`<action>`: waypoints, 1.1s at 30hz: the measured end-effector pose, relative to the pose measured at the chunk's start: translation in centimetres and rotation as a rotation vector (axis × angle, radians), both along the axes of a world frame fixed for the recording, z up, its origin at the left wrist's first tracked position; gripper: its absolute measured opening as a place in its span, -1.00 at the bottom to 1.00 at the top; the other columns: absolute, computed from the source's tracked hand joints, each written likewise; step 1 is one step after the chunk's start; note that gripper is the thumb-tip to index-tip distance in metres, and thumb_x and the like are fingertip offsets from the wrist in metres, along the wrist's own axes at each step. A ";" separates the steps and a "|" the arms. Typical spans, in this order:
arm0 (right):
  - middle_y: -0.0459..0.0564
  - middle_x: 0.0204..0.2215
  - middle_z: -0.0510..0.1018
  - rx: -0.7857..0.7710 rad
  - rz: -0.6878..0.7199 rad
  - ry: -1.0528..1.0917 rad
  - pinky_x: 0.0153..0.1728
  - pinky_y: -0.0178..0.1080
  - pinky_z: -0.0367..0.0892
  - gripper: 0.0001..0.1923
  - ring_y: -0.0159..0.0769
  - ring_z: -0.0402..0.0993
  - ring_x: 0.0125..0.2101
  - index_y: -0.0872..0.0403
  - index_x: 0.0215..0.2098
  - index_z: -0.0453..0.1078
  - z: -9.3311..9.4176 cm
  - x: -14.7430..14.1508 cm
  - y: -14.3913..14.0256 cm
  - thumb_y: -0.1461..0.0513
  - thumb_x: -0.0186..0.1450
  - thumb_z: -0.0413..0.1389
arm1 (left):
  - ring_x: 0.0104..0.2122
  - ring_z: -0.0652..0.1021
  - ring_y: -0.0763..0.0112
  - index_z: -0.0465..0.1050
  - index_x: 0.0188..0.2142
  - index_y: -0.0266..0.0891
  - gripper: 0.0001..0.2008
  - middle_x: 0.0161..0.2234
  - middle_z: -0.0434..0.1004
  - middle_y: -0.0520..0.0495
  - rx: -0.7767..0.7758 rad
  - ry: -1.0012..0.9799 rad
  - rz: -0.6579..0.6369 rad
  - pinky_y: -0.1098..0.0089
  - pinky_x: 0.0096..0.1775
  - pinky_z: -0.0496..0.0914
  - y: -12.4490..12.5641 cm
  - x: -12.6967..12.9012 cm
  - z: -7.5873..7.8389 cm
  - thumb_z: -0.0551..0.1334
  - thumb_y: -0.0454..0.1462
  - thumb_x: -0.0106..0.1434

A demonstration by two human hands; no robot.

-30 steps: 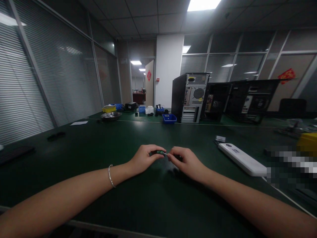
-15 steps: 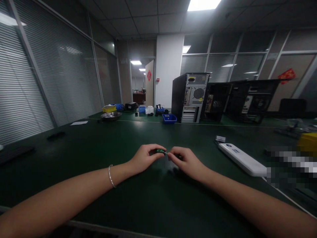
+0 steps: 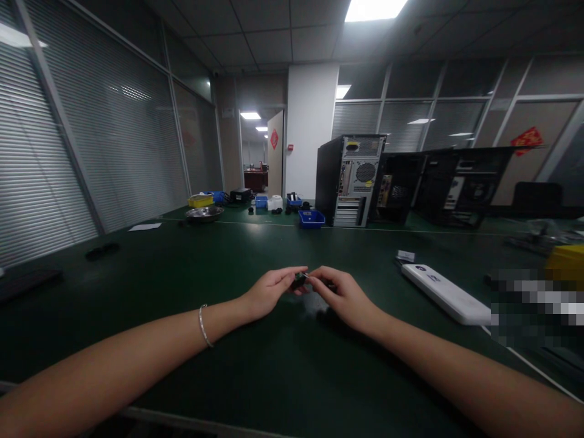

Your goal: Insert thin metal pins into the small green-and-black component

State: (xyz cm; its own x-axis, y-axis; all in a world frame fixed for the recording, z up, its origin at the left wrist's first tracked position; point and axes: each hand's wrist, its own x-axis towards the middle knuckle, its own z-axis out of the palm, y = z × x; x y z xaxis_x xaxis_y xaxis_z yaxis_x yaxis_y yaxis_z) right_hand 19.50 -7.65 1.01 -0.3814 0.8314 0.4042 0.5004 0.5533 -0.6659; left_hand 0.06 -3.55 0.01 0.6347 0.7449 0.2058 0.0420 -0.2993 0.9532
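My left hand (image 3: 269,293) is closed on a small green circuit board (image 3: 298,280), held just above the green tabletop. Its fingertips partly cover the board. Facing it, my right hand (image 3: 340,292) pinches a thin metal-tipped tool (image 3: 307,277), whose tip meets or nearly meets the board's right side. A dark part of this tool shows under my right fingers, but its exact kind is too small to make out.
A white power bank (image 3: 444,292) with a cable lies to the right. Computer cases (image 3: 358,182) stand at the back right, beside a blue tray (image 3: 311,219). A metal bowl (image 3: 204,213) and yellow bin (image 3: 201,200) sit back left, a dark keyboard-like object (image 3: 30,285) at far left.
My left hand has turned, its fingers now stretched further past the board, which is tilted differently and slightly further right. My right hand stays almost in place with the tool.
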 end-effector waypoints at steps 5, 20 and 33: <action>-0.02 -0.30 0.56 -0.026 0.030 0.027 -0.21 -0.27 0.33 -0.79 -0.27 0.47 -0.26 0.10 -0.20 0.43 -0.1 0.1 0.0 0.19 0.37 -0.01 | -0.13 0.51 0.26 0.33 0.07 -0.28 -0.62 -0.04 0.45 -0.21 -0.137 -0.096 -0.050 0.16 -0.01 0.34 0.2 0.0 -0.1 0.17 -0.36 0.24; -0.06 -0.38 0.50 -0.002 -0.008 -0.053 -0.34 -0.32 0.28 -0.79 -0.32 0.41 -0.36 0.09 -0.28 0.42 -0.4 -0.4 0.4 0.19 0.37 -0.03 | -0.09 0.48 0.25 0.33 0.01 -0.25 -0.61 -0.13 0.45 -0.13 -0.077 -0.058 -0.116 0.20 -0.03 0.33 1.5 -0.4 -1.0 0.23 -0.41 0.17; -0.04 -0.33 0.52 0.069 -0.028 -0.237 -0.34 -0.30 0.28 -0.83 -0.29 0.43 -0.35 0.05 -0.23 0.40 -0.3 0.2 0.7 0.25 0.34 -0.03 | -0.23 0.56 0.29 0.41 -0.22 -0.28 -0.73 -0.29 0.51 -0.04 -0.109 -0.164 0.005 0.23 -0.12 0.40 2.1 -0.6 -1.2 0.35 -0.36 0.05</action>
State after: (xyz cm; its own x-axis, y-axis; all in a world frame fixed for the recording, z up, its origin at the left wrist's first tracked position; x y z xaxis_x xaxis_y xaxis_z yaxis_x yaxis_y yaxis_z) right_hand 19.70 -6.99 0.75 -0.4498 0.8164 0.3622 0.6537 0.5772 -0.4894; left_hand -0.58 -1.40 -1.23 0.5955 0.7715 0.2241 -0.1157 -0.1937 0.9742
